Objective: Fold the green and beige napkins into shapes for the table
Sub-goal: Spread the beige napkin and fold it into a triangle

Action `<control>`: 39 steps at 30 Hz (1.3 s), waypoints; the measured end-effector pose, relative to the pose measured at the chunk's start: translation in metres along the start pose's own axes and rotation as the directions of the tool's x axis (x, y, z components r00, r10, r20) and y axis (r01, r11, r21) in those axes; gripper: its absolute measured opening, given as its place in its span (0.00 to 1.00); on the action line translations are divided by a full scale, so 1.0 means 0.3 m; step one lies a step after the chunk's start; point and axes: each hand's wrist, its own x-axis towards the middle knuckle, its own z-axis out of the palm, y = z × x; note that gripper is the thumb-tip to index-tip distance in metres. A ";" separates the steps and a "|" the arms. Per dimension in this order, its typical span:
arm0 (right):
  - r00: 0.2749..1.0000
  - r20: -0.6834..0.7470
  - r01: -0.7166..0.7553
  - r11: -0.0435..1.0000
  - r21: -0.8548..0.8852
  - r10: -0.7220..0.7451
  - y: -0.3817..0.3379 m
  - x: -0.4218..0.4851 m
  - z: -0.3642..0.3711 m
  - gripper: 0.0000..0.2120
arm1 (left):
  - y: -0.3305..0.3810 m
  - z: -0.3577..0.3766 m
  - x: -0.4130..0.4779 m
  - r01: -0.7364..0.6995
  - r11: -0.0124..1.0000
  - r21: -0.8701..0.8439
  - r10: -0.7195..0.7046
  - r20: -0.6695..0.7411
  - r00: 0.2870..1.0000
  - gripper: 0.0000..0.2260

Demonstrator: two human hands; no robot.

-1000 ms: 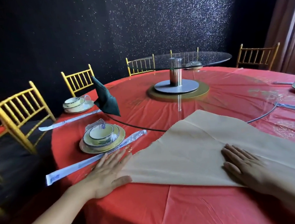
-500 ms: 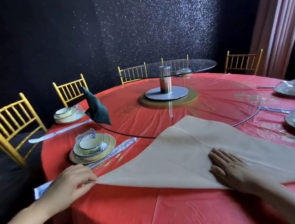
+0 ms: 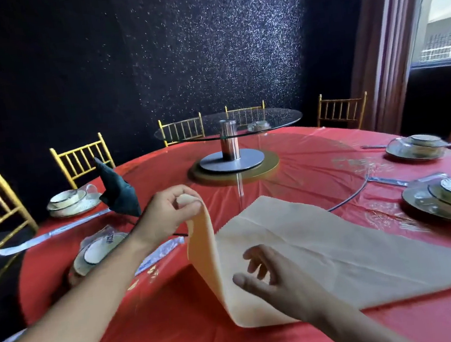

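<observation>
Red plastic covers the big round table (image 3: 180, 330) in front of you, and it looks smooth and a bit slippery, so cloth may slide on it. On top of it, close to you and toward the right, lies the beige napkin (image 3: 327, 257). It is big, thin and soft, and it bends in a loose curve where you lift it, so it should feel very light and will not stand up until you fold it tight. Farther off on your left, the green napkin (image 3: 118, 190) is folded into a tall shape and stands near a plate. Your left hand (image 3: 171, 212) pinches the beige napkin's left corner and holds it up in the air. Your right hand (image 3: 281, 279) hovers over the near edge with its fingers loose and spread, holding nothing. Corners and edges look like the best spots to grab. Press each fold flat with your palm, I think, or the soft cloth may spring back open.
</observation>
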 end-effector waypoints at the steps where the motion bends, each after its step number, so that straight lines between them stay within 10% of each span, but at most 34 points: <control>1: 1.000 -0.008 -0.007 1.000 0.029 0.008 -0.005 0.010 0.018 0.22 | -0.012 0.036 0.044 0.004 1.000 0.020 -0.004 0.009 1.000 0.04; 8: 0.971 0.040 -0.228 0.863 0.451 0.236 0.043 0.086 -0.010 0.11 | -0.118 0.224 0.283 0.167 0.986 0.004 -0.167 0.052 0.985 0.13; 18: 0.899 0.021 -0.388 0.776 0.497 0.436 0.170 0.200 -0.068 0.06 | -0.300 0.382 0.537 0.443 0.896 0.035 -0.443 0.017 0.896 0.15; 26: 0.935 -0.082 -0.333 0.934 0.128 0.344 0.310 0.235 -0.037 0.13 | -0.358 0.486 0.600 0.506 0.811 0.296 -0.533 0.015 0.846 0.09; 39: 0.920 -0.025 -0.391 0.919 0.049 0.392 0.328 0.250 -0.043 0.13 | -0.418 0.500 0.653 0.589 0.766 0.255 -0.612 0.011 0.791 0.14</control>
